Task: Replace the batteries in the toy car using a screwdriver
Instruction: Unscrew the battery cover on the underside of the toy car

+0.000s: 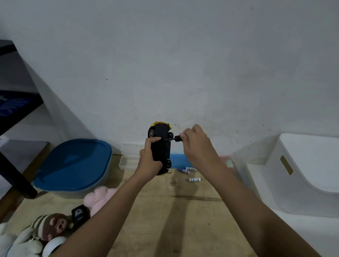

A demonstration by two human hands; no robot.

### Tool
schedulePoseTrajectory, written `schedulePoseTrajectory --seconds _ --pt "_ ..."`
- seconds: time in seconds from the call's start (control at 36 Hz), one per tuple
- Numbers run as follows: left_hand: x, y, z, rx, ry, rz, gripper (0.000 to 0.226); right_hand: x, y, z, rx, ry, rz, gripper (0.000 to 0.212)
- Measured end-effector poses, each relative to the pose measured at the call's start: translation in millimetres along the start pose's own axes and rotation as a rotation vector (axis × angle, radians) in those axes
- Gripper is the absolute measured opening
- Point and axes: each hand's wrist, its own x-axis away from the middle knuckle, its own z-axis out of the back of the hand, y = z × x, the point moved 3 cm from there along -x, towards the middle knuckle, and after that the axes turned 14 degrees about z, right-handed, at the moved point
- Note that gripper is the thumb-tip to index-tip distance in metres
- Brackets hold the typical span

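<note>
You've got the toy car (162, 150) up in the air in front of the wall, stood on end with its black underside facing you and the gold bodywork just peeking out at the top and bottom. Your left hand (147, 157) is wrapped round its left side, fingers (152, 140) curled over onto the underside, so it's a proper grip. Your right hand (196, 145) is pinching the handle of the little black screwdriver (175, 138), fingertips bunched tight around it. The shaft comes in from the right with its tip on the car's underside, near the upper wheels. I can't make out the screw itself, it's too dark and small. Down on the wooden bench (175, 223), just past the car, a few loose batteries (195, 180) lie near a blue strip (180, 157) that runs along the wall, with a clear plastic box (128, 162) just to its left. Further left there's a tub with a blue lid (72, 166), and a white storage bin (316, 175) sits off to the right. Near your left elbow are a pink plush (98, 198), a brown monkey plush (53, 227) and a small black remote (80, 216).
</note>
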Motion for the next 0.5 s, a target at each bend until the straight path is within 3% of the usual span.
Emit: schedulePoseTrajectory --seconds 0.14,0.22,0.33,0.44,0.5 --pt "4.1 1.5 2.3 0.029 -0.020 0.018 0.079 -5.5 -0.4 0.9 -0.123 0.061 0.037 0.019" --pt "8.9 6.8 2.2 0.058 -0.037 0.005 0.076 -7.0 -4.4 2.5 -0.261 0.112 0.043 0.025" --pt "14.8 14.4 1.4 0.086 -0.067 0.019 0.073 -11.0 -5.6 7.0 -0.140 0.092 -0.105 0.034" --pt "16.6 14.5 1.7 0.153 -0.111 0.060 0.071 -15.4 -10.6 10.5 -0.097 0.078 0.006 0.012" --pt "16.3 14.7 2.1 0.183 -0.104 0.062 0.071 -14.5 -12.0 9.9 -0.117 0.073 0.067 0.012"
